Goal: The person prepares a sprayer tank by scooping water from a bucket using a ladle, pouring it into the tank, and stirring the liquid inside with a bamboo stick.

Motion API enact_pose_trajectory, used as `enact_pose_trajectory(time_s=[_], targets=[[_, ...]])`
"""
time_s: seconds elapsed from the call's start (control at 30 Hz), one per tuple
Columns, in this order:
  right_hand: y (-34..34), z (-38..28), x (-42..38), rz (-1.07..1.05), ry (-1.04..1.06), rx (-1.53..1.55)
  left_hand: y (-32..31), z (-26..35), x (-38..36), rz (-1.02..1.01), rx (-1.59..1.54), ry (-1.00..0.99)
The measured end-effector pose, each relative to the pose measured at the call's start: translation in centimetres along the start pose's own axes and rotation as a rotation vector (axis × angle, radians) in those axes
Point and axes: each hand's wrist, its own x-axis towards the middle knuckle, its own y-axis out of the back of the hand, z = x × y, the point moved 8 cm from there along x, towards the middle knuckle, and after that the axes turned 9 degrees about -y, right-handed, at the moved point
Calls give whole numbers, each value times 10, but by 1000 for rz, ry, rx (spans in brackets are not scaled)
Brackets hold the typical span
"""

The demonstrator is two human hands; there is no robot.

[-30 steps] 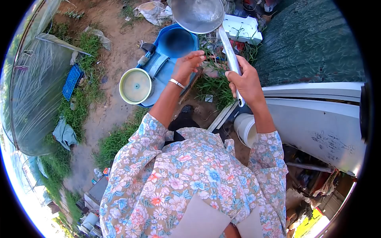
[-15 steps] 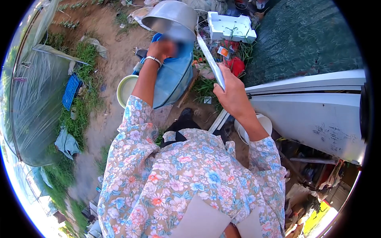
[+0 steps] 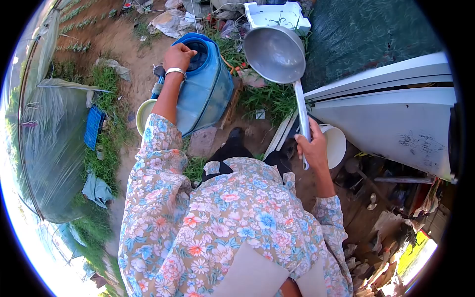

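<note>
Outdoors, on bare soil [image 3: 138, 67] with grass [image 3: 113, 136]. At far left, plastic sheeting [image 3: 59, 168]; near it on the grass, a blue crate [image 3: 93, 127]. Next, beside the left forearm, a pale tub [image 3: 144, 116], mostly hidden. Then the left hand [image 3: 178, 57], fingers bent at the left edge of a blue drum's [image 3: 210, 94] mouth; cannot tell whether gripping it. Farther right, a metal scoop [image 3: 277, 55], raised, hollow showing, near a white box [image 3: 281, 17]; handle clasped in the right hand [image 3: 312, 146], a white bucket [image 3: 335, 146] just beyond.

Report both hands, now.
Left hand: partly curled at the blue plastic tank; whether it grips anything cannot be told.
Right hand: closed, holding the long-handled metal ladle.
</note>
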Motion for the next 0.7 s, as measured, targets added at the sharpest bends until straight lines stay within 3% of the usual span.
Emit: enact_pose_trajectory(time_s=[0.1, 0.17, 0.23, 0.3, 0.33, 0.43, 0.47, 0.57, 0.67, 0.7], targets=[[55, 80, -26, 96, -135, 96, -2, 7, 5, 75, 121, -304], [92, 148, -43, 187, -265, 165, 12, 28, -10, -85, 230, -114], [119, 196, -57, 287, -384, 254, 10, 18, -11, -25, 274, -123], [153, 244, -71, 416, -495, 334, 0, 11, -9, 75, 312, -491], [167, 275, -71, 453, -517, 360, -6, 7, -7, 66, 315, -543], [208, 374, -41, 579, -577, 323, 0, -22, 7, -51, 334, -222], [226, 413, -24, 596, -613, 259, 5, -2, -7, -8, 444, -149], [254, 517, 43, 572, -726, 66, 20, 18, -27, 167, 404, -147], [273, 525, 86, 576, -804, -188, 18, 37, -57, 216, 371, -210], [276, 573, 109, 597, -823, -134, 19, 40, -71, 216, 343, -226]])
